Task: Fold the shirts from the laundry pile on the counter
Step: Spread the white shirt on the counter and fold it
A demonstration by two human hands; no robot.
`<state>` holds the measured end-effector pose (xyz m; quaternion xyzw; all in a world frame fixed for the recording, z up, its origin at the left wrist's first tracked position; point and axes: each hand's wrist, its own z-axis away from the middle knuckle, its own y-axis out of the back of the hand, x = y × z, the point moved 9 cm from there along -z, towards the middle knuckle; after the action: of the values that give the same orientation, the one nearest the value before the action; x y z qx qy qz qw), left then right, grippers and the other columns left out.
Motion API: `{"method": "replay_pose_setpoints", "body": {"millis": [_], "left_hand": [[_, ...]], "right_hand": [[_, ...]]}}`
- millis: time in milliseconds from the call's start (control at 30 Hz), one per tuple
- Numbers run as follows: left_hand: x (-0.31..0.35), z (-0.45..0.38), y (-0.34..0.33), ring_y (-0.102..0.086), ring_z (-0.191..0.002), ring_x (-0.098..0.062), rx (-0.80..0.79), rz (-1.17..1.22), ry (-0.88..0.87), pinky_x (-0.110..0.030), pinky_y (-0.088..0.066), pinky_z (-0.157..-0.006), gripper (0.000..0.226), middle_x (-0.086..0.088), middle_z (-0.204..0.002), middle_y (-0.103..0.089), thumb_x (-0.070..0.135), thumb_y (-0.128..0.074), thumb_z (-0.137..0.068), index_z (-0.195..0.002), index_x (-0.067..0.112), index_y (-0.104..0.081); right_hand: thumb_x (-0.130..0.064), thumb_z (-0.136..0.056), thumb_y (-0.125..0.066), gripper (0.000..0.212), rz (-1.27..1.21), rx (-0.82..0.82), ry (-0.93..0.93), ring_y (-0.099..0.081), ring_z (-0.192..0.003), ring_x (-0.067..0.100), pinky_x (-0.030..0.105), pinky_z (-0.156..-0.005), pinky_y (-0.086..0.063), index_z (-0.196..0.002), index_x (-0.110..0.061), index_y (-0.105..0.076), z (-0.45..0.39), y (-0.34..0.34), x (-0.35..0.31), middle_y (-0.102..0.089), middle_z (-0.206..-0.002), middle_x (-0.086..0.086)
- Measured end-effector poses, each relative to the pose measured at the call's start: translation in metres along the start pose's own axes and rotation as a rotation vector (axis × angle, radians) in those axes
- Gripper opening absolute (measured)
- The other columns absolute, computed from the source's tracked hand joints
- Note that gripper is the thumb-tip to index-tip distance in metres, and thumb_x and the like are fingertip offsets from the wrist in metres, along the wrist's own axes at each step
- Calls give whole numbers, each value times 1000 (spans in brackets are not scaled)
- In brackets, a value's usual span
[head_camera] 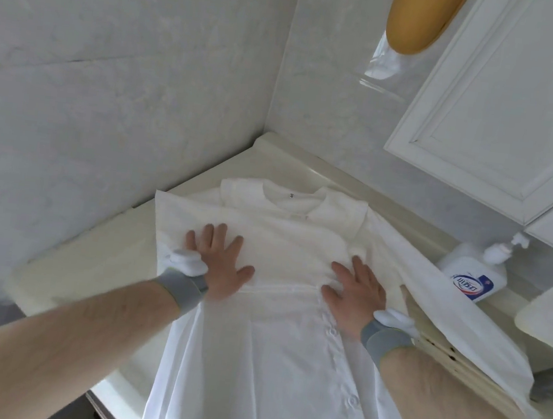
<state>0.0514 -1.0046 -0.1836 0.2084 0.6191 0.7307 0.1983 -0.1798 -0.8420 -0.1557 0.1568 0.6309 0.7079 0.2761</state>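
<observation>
White button-front collared cotton shirt [297, 253] lies face up on the cream-coloured surface [82, 266], collar toward the corner where the two pale tiled walls [111, 70] meet, hem hanging off the near edge toward the person. Left side of the shirt is folded in over the chest; the right sleeve [455, 319] is spread out to the right over the surface edge.

Left hand [219, 264] flat on the folded left chest panel, fingers straight and splayed, pressing, not gripping. Right hand [356, 294] flat on the right chest beside the button placket, fingers straight and spread, also pressing. Hands apart, placket area between them. Grey wristband with a white piece on each wrist.

White pump bottle with blue-and-red label [474, 273] stands at the back right, just beside the sleeve. White panelled cabinet door [507, 108] above it. Yellow rounded object [421, 15] hangs at top, identity unclear.
</observation>
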Motion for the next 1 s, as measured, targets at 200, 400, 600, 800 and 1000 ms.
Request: {"method": "replay_pose_setpoints", "body": {"millis": [200, 400, 600, 800, 1000], "left_hand": [[-28, -14, -6, 10, -147, -22, -35, -117, -108, -61, 5, -111, 85, 5, -160, 13, 81, 1, -71, -147, 44, 10], [-45, -28, 2, 10, -148, -19, -38, -188, -153, -61, 7, -111, 79, 8, -160, 13, 79, -4, -77, -147, 46, 10], [19, -32, 20, 16, -147, -20, -7, -161, -244, -61, 14, -110, 79, 5, -160, 16, 77, -12, -81, -149, 42, 7], [137, -20, 23, 16, -147, -22, -47, -115, -413, -60, 9, -113, 75, 3, -161, 16, 70, -18, -86, -150, 39, 4], [222, -19, 10, 15, -147, -23, -48, -101, -381, -55, 5, -115, 73, 0, -161, 15, 58, -29, -91, -152, 31, 0]], "right_hand": [[-61, -86, -30, 66, 2, -99, -21, -3, -146, 25, 46, -113, -12, -147, -41, -16, 11, -20, -9, -2, -161, -5], [-65, -84, -30, 67, 33, -110, 5, -5, -145, 25, 47, -111, -15, -146, -43, -15, 16, -24, -20, -2, -161, -7], [-61, -84, -35, 68, -30, -95, 6, -7, -146, 23, 46, -113, -13, -148, -42, -18, 20, -15, -4, -5, -161, -10], [-52, -85, -49, 64, -246, 117, -129, -24, -142, 22, 42, -113, -22, -144, -35, -35, 35, 19, 44, -26, -157, -7], [-46, -78, -51, 50, -540, 210, -597, -52, -113, 29, 43, -94, -48, -126, -33, -49, 73, 32, 169, -46, -129, 1]]}}
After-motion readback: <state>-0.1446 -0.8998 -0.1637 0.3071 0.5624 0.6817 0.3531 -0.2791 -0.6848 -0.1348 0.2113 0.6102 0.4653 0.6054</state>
